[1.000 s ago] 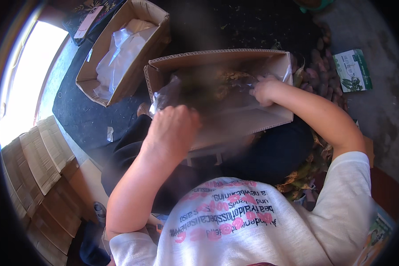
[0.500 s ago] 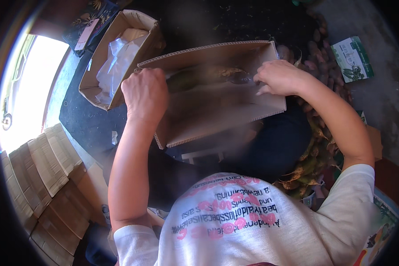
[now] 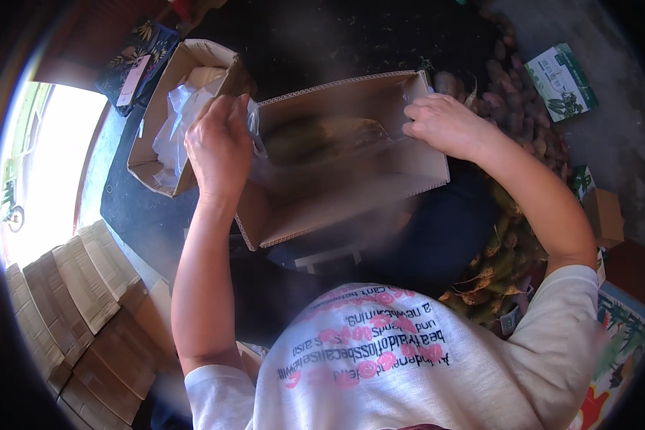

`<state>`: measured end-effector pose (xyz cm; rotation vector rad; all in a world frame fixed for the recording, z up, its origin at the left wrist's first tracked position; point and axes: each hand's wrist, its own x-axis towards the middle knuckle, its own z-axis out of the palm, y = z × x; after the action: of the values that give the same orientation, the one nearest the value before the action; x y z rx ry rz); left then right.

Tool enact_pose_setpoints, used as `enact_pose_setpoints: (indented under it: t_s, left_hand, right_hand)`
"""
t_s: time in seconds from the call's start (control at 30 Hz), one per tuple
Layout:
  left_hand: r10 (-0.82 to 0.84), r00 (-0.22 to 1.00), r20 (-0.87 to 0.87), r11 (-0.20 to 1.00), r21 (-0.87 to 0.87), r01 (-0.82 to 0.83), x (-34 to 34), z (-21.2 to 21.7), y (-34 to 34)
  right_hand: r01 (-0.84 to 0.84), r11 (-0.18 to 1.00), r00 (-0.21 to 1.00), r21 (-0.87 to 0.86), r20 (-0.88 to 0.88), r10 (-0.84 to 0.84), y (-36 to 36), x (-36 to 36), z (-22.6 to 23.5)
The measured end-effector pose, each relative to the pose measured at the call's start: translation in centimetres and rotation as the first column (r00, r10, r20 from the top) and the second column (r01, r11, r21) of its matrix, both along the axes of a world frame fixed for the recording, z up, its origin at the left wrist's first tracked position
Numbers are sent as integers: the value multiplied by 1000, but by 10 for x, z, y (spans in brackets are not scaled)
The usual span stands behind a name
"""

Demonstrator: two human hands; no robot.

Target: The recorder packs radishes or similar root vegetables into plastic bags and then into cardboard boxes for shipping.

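Note:
An open cardboard box (image 3: 351, 204) lies across in front of me, with a long green and brown vegetable (image 3: 301, 140) inside, blurred. My left hand (image 3: 220, 143) is closed above the box's left end, and clear plastic film (image 3: 256, 129) hangs from its fingers. At the right end my right hand (image 3: 444, 125) is pinched closed over the box's rim. A faint edge of film runs toward those fingers, though most of their grip is hidden.
Left of the box stands a second carton (image 3: 140, 161) holding loose clear bags (image 3: 172, 136). Flattened cardboard (image 3: 72, 272) is at lower left. Reddish roots (image 3: 512, 93) are heaped at the right, greenish ones (image 3: 498, 265) nearer me. A phone (image 3: 132, 80) lies on a dark patterned cloth.
My left hand has lifted from the box's left corner, drawing film up and leftward. My right hand has shifted slightly left and upward. The box now appears a little further left.

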<state>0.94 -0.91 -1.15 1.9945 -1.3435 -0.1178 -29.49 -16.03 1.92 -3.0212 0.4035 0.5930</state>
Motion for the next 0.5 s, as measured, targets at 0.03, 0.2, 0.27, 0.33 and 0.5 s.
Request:
enact_pose_setpoints:
  t_s: [0.03,0.2,0.27,0.33,0.5]
  left_hand:
    - [-25,998,-51,997,-72,21,2,-1,-2]
    - [-12,971,-239,1000,-5,11,3,-4,4]
    - [96,876,-473,980,200,0,3,11,3]
    - [58,886,-459,986,163,20,-1,14,5]
    - [-5,902,-431,991,118,62,-3,12,5]
  right_hand:
    - [-21,1000,1000,-6,17,21,1,-1,-2]
    - [-91,971,986,-222,113,119,6,-6,3]
    - [151,899,915,-411,402,30,6,-9,4]
    - [462,880,782,-114,521,-343,4,-10,-7]
    - [674,-215,-169,707,-136,-976,-43,-15,-42]
